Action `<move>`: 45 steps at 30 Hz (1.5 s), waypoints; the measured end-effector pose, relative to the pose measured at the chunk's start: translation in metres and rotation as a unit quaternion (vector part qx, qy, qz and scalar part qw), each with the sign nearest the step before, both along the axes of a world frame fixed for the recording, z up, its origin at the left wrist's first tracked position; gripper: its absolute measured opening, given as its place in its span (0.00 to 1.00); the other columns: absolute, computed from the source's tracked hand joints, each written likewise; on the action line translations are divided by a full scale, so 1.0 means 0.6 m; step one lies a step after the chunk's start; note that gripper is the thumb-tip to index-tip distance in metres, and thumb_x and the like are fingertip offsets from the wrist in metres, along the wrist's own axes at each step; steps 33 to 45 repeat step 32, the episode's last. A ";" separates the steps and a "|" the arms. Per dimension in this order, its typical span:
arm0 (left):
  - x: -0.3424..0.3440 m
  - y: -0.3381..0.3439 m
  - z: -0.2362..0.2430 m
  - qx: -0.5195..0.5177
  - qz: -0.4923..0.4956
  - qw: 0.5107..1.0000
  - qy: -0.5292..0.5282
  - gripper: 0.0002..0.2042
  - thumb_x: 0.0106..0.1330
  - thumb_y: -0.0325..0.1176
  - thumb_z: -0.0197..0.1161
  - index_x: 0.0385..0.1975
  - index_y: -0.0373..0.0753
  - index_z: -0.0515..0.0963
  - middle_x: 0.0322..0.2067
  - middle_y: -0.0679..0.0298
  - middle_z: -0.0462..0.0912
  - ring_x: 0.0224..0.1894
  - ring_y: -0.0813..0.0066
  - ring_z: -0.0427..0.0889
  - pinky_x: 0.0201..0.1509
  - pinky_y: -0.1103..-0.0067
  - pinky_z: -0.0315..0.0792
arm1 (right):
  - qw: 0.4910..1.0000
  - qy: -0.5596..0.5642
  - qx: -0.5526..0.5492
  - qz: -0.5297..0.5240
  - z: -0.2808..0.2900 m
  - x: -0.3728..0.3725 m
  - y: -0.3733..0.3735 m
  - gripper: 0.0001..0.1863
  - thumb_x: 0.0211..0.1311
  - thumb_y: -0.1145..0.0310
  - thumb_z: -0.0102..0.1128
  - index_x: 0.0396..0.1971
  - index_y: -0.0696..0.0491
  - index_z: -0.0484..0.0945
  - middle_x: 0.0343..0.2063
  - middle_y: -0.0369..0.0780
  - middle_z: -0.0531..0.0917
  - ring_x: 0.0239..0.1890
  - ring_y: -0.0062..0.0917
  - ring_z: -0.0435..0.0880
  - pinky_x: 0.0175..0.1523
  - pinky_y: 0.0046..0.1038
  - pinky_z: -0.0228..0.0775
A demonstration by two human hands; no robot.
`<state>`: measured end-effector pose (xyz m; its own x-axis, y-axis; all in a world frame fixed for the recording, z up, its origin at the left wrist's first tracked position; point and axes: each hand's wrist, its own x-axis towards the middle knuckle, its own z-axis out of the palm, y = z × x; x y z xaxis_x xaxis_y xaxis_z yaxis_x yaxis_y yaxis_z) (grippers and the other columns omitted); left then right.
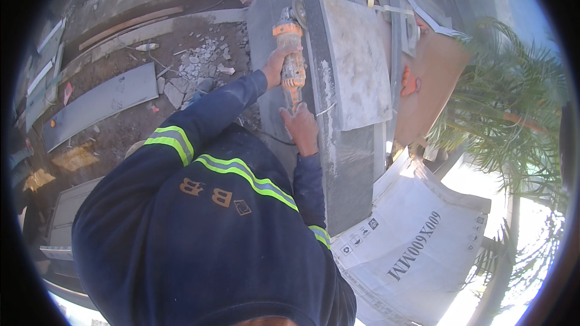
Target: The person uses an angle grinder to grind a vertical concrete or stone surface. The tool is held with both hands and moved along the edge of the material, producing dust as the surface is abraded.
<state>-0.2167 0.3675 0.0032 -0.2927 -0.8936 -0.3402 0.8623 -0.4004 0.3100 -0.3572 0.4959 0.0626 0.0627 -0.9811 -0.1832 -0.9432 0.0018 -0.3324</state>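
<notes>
On the dark stone slab [347, 169], both hands grip an orange angle grinder [290, 54]. Left hand [277, 66] wraps its body; right hand [300, 128] clasps the rear handle. A pale tile [356, 60] lies just beside.

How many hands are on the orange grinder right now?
2. The left hand grips the orange grinder partway along its body; the right hand sits at its rear end, nearer the person. Both are over the long grey slab.

A palm plant [513, 102] stands at the right, a flattened white carton [417, 247] below it. Rubble [202, 63] and a grey slab [99, 105] lie on the dirt ground [121, 139] at left.
</notes>
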 end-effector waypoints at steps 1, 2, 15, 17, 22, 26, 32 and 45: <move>0.001 0.002 -0.001 -0.002 -0.001 1.000 0.001 0.16 0.55 0.38 0.70 0.40 0.38 0.75 0.29 0.58 0.80 0.30 0.63 0.84 0.32 0.65 0.81 | 1.000 -0.007 0.012 -0.002 0.005 0.001 0.001 0.24 0.58 0.50 0.63 0.37 0.58 0.73 0.31 0.55 0.84 0.39 0.53 0.83 0.43 0.50 0.72; 0.003 0.004 -0.003 -0.004 -0.002 1.000 0.003 0.17 0.56 0.38 0.69 0.40 0.38 0.75 0.30 0.58 0.79 0.30 0.63 0.84 0.33 0.65 0.81 | 1.000 -0.014 0.024 -0.004 0.011 0.002 0.003 0.26 0.58 0.49 0.63 0.37 0.59 0.73 0.32 0.57 0.83 0.40 0.55 0.82 0.44 0.50 0.71; 0.003 0.038 -0.002 -0.007 -0.010 1.000 -0.007 0.18 0.57 0.40 0.68 0.42 0.39 0.72 0.32 0.55 0.80 0.34 0.60 0.85 0.36 0.62 0.82 | 0.999 -0.014 0.047 -0.011 0.029 0.002 0.035 0.26 0.58 0.48 0.64 0.36 0.60 0.72 0.31 0.58 0.83 0.39 0.56 0.82 0.42 0.51 0.71; 0.002 0.037 0.002 -0.003 -0.008 1.000 -0.008 0.18 0.57 0.40 0.68 0.42 0.39 0.72 0.33 0.56 0.80 0.34 0.61 0.85 0.36 0.62 0.82 | 0.998 -0.020 0.053 -0.013 0.033 0.002 0.034 0.26 0.58 0.48 0.64 0.35 0.60 0.72 0.30 0.58 0.83 0.38 0.56 0.82 0.42 0.51 0.71; 0.002 0.032 0.003 -0.009 -0.010 1.000 -0.020 0.18 0.57 0.40 0.69 0.42 0.39 0.72 0.33 0.56 0.80 0.35 0.61 0.84 0.37 0.63 0.82 | 0.999 -0.014 0.044 -0.012 0.029 0.000 0.029 0.26 0.58 0.49 0.64 0.35 0.60 0.72 0.30 0.58 0.83 0.38 0.56 0.82 0.42 0.52 0.71; 0.003 0.026 0.000 -0.019 -0.014 1.000 -0.015 0.18 0.57 0.40 0.69 0.42 0.39 0.72 0.33 0.57 0.80 0.36 0.62 0.84 0.39 0.63 0.82 | 0.999 -0.018 0.039 -0.011 0.020 -0.002 0.021 0.26 0.57 0.49 0.64 0.35 0.60 0.72 0.30 0.59 0.83 0.38 0.56 0.82 0.42 0.52 0.71; 0.000 0.005 -0.016 -0.011 -0.010 1.000 -0.003 0.20 0.57 0.40 0.70 0.45 0.38 0.74 0.33 0.55 0.80 0.34 0.61 0.85 0.34 0.64 0.82 | 0.999 -0.030 0.036 -0.018 0.016 0.002 0.008 0.26 0.57 0.49 0.65 0.36 0.59 0.73 0.32 0.57 0.83 0.39 0.56 0.82 0.43 0.51 0.71; 0.000 0.005 -0.016 -0.011 -0.010 1.000 -0.003 0.20 0.57 0.40 0.70 0.45 0.38 0.74 0.33 0.55 0.80 0.34 0.61 0.85 0.34 0.64 0.82 | 0.999 -0.030 0.036 -0.018 0.016 0.002 0.008 0.26 0.57 0.49 0.65 0.36 0.59 0.73 0.32 0.57 0.83 0.39 0.56 0.82 0.43 0.51 0.71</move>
